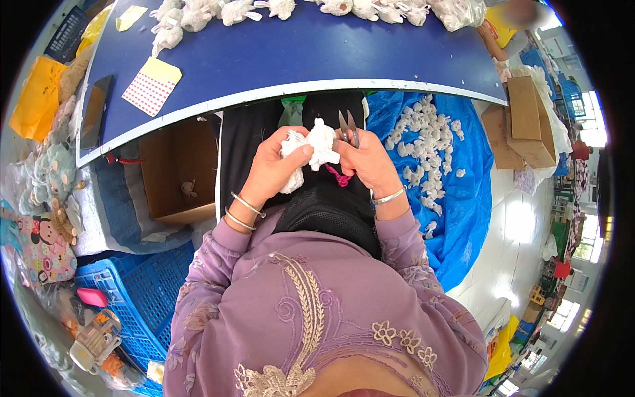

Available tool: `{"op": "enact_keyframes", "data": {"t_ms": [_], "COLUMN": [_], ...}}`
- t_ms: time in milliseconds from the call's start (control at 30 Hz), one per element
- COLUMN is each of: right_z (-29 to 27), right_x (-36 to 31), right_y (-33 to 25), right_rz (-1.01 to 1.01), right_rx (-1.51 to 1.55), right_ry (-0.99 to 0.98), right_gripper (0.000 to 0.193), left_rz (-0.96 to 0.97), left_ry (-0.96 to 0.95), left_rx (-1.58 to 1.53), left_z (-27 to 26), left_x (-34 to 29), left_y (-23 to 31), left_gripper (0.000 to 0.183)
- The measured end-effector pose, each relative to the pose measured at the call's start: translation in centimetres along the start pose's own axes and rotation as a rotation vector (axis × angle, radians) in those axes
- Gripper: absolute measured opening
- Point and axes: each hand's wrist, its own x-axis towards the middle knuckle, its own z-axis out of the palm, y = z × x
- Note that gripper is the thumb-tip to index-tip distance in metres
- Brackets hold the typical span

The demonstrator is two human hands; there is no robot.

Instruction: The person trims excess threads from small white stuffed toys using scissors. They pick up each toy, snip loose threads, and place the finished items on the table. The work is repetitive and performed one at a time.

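Over my lap, my left hand [273, 165] is closed round a small white plush toy [321, 141], its thumb pressed on the fabric. More white plush bunches below that thumb; whether it is the same piece I cannot tell. My right hand [372, 164] holds a pair of small dark scissors [348, 127], blades pointing up and slightly apart. Its thumb and fingers also meet the right side of the plush. Just beneath hangs a bright pink looped strip [338, 175]; what it belongs to is hidden.
A blue table [297, 56] spans ahead, with white plush toys [238, 11] along its far side and a dotted sticker sheet [153, 86] at left. At right, small white plush pieces [426, 145] lie on blue sheeting [463, 225]. A cardboard box [175, 159] and blue crate [149, 291] stand left.
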Motion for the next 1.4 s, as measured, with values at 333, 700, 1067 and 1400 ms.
{"op": "enact_keyframes", "data": {"t_ms": [333, 700, 1067, 1400], "right_z": [0.2, 0.6, 2.6, 2.0], "right_x": [0.0, -0.9, -0.9, 0.3], "right_y": [0.7, 0.0, 0.4, 1.9], "right_rz": [-0.041, -0.025, -0.378, -0.431], "right_rx": [-0.073, -0.074, -0.666, -0.612], "right_ry": [0.099, -0.054, 0.339, 0.416], "right_gripper": [0.015, 0.018, 0.018, 0.017], "left_rz": [0.028, -0.014, -0.028, -0.081], "left_ry": [0.043, 0.031, 0.145, 0.163], "left_rx": [-0.023, -0.402, -0.25, -0.458], "left_z": [0.2, -0.7, 0.1, 0.8], "left_x": [0.2, 0.5, 0.9, 0.9], "left_y": [0.7, -0.7, -0.9, -0.8], "left_gripper": [0.021, 0.012, 0.011, 0.009]}}
